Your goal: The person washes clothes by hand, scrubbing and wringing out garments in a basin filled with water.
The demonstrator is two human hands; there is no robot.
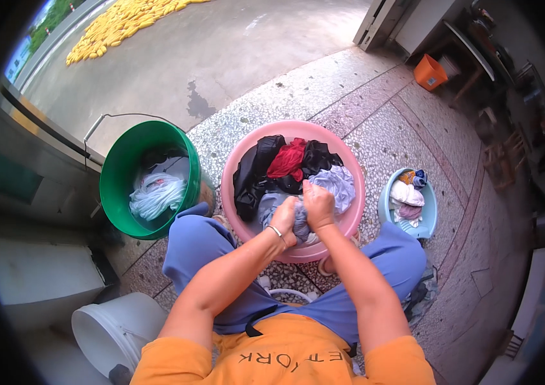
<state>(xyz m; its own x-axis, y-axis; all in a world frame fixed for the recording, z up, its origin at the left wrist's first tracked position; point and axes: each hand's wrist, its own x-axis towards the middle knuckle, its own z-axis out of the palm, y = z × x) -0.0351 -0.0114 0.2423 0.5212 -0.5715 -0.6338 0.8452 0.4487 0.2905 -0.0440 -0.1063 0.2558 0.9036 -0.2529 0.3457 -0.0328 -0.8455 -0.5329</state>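
A round pink basin full of laundry stands on the floor between my knees. Over its near half, my left hand and my right hand are both closed around a bunched grey-blue cloth, side by side. Around them in the basin lie a shiny black garment, a red cloth and a pale lavender cloth. What kind of garment I hold cannot be made out.
At left stands a green bucket with pale cloth in water. A small blue basin of clothes is at right. A white bucket is near left, an orange bin far right. Yellow corn cobs lie outside.
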